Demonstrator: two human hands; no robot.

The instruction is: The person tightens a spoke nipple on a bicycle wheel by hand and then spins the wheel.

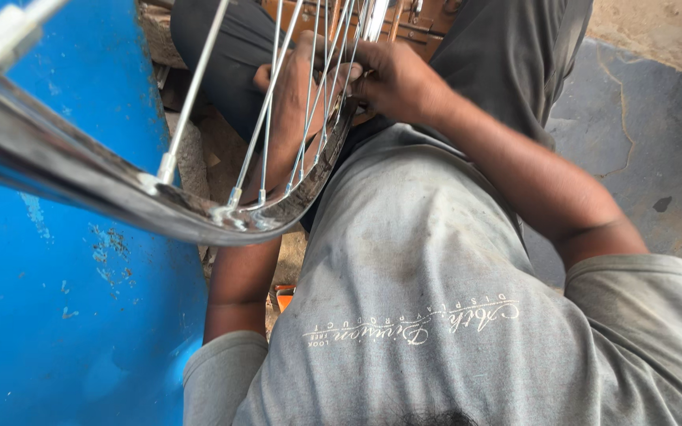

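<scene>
The spoked wheel rim (120, 197) rests across the lap, steadying it. Left hand (294, 102) sits behind the spokes (309, 95), fingers loosely curled; right hand (396, 79) fingers pinch a spoke.

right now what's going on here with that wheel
A person seated low, seen from above, works on a spoked bicycle wheel rim. The left hand reaches behind the thin metal spokes, and the right hand pinches at the spokes near their upper ends. Whether either hand holds a tool cannot be seen. The shiny rim curves across the person's lap, beside a blue painted surface. A brown wooden piece lies beyond the hands.
</scene>
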